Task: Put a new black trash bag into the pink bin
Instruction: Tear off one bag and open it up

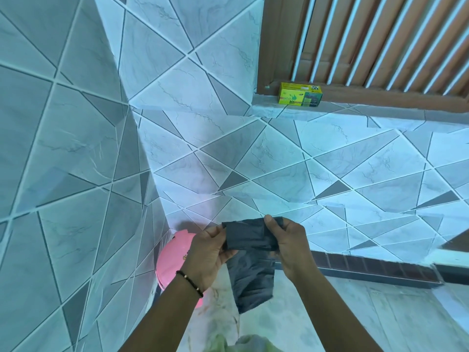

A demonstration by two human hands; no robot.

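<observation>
A folded black trash bag (pixel 250 252) hangs between my two hands in front of the tiled wall. My left hand (pixel 206 252) pinches its left edge with thumb on top. My right hand (pixel 289 247) grips its upper right edge, thumb over the fold. The bag's lower part dangles loose below my hands. The pink bin (pixel 172 260) stands on the floor in the corner, down and left of my hands, mostly hidden behind my left wrist and forearm.
A yellow-green box of bin bags (pixel 300 94) sits on the window ledge at the upper right, under a wooden louvred window (pixel 380 39). Tiled walls meet in a corner on the left. A dark tile skirting (pixel 375 269) runs along the floor at right.
</observation>
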